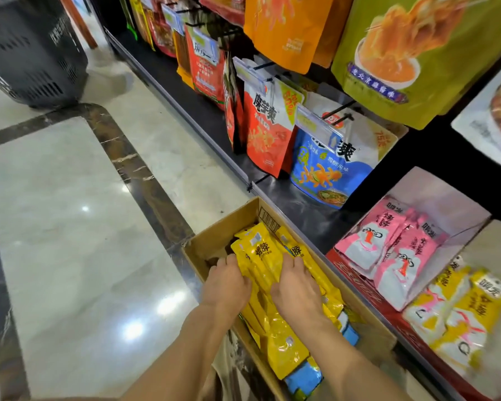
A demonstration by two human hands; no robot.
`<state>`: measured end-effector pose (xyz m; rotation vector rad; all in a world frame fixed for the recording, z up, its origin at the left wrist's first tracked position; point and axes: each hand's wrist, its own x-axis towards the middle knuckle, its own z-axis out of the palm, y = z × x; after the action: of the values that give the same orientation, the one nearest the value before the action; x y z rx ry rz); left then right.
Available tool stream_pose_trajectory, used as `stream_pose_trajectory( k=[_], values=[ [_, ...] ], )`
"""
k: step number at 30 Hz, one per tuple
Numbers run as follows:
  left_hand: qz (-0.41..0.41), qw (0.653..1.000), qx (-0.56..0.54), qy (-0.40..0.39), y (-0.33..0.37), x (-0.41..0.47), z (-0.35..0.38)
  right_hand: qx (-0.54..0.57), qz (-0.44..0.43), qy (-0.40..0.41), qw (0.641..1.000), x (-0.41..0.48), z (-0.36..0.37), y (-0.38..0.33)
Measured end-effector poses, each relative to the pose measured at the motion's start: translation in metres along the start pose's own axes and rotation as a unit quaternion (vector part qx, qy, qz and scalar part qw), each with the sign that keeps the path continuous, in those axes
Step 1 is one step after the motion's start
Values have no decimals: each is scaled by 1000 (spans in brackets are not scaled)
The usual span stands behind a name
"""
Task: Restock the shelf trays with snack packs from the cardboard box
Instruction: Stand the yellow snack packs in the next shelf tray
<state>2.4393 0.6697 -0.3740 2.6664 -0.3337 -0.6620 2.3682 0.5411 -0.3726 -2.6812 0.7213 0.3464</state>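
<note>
An open cardboard box (214,238) stands on the floor against the shelf base, filled with yellow snack packs (262,253) and a few blue ones (304,377) at its near end. Both hands are inside it. My left hand (226,285) presses its fingers down the left side of a bundle of yellow packs. My right hand (294,285) clasps the same bundle from the right. To the right, clear shelf trays hold pink packs (388,244) and yellow-and-white packs (457,316).
Large snack bags (327,160) hang on hooks above the black shelf base (298,206). A dark plastic basket (32,53) stands at the far left on the glossy marble floor (70,227).
</note>
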Motion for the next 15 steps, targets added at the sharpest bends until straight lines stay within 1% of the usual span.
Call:
stream_pose_trajectory(
  k=[3,7,11,13,15],
  values=[
    [-36,999,8,-39,12,-4,11,66,6,24,998,-10,-11,20],
    [-98,991,27,-90,30,-16,34,131,-16,48,990,-25,-29,42],
    [-167,977,65,-112,46,-29,57,178,-26,68,981,-36,-38,62],
    [-181,973,75,-119,50,-31,66,207,-27,78,975,-40,-38,73],
    [-183,974,49,-121,53,-32,69,226,-22,86,970,-44,-37,81]
  ],
)
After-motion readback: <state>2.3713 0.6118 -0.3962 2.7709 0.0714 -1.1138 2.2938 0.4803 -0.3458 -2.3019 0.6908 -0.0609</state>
